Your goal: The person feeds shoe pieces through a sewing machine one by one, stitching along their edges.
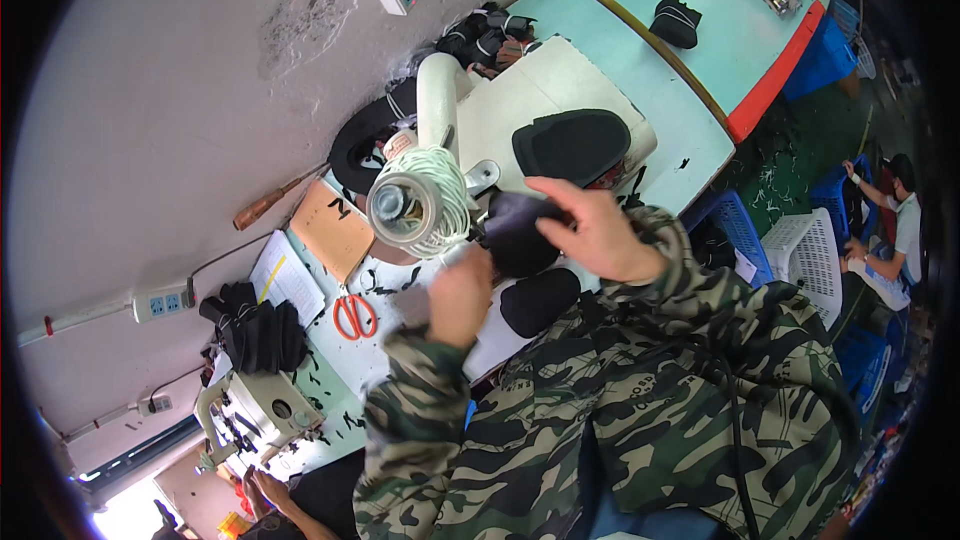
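A black curved fabric piece point(518, 235) lies at the head of a white sewing machine point(438, 105), partly hidden by the machine and my hands. My right hand point(600, 235) is at its right edge, with forefinger and thumb stretched out and apart. Close to the piece's left side is my left hand point(462, 295), blurred and with its fingertips hidden, so its grip does not show. A coil of white cord point(445, 200) hangs around a clear round cup point(403, 208) on the machine. Another black piece point(540, 302) lies nearer my body, below the first.
Black sole-shaped pieces point(572, 145) lie stacked behind the machine head. Orange-handled scissors point(354, 316), brown card point(333, 230) and a paper sheet point(285, 275) are on the left. Black bundles point(262, 330) stand beyond them. Crates point(805, 255) and a person point(900, 225) are at right.
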A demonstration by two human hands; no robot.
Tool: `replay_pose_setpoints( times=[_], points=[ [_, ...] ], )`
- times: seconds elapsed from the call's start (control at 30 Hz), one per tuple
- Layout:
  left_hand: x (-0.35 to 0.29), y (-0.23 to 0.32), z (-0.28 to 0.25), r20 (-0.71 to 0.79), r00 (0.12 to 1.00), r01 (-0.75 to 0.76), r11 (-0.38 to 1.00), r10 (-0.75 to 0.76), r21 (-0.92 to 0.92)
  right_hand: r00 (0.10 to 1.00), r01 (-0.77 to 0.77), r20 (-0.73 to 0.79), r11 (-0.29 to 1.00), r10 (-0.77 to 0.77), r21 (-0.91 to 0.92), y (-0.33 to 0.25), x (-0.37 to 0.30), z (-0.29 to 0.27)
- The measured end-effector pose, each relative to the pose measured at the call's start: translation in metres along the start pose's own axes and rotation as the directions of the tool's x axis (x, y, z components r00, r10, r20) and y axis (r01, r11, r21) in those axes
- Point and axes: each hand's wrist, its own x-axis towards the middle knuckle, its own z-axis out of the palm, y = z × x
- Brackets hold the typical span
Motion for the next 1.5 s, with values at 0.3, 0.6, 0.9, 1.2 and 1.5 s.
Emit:
replay_pose_setpoints(
  times=[0.3,0.6,0.9,1.2,1.5],
  points=[
    [-0.059,-0.037,0.119,0.064,0.998,0.005,0.943,-0.028,0.331,0.962,0.264,0.018,0.910,-0.273,-0.319,0.009,0.010,-0.020],
    [-0.064,0.010,0.048,-0.058,0.990,-0.116,0.970,0.131,0.214,0.745,0.340,0.639,0.933,-0.192,-0.116,0.053,-0.044,0.037],
    [0.009,-0.026,-0.035,-0.052,0.998,0.037,0.981,-0.048,-0.191,0.907,0.185,0.407,0.972,-0.110,-0.148,0.019,-0.001,0.059],
    [-0.017,-0.008,-0.040,0.165,0.973,0.228,0.742,-0.158,-0.630,0.832,0.129,0.540,0.991,-0.126,0.033,0.004,0.039,0.004],
    [-0.013,-0.019,-0.046,0.335,0.885,0.465,0.616,-0.323,-0.635,0.869,-0.108,0.489,0.994,0.078,0.034,0.020,-0.003,0.054]
  ],
)
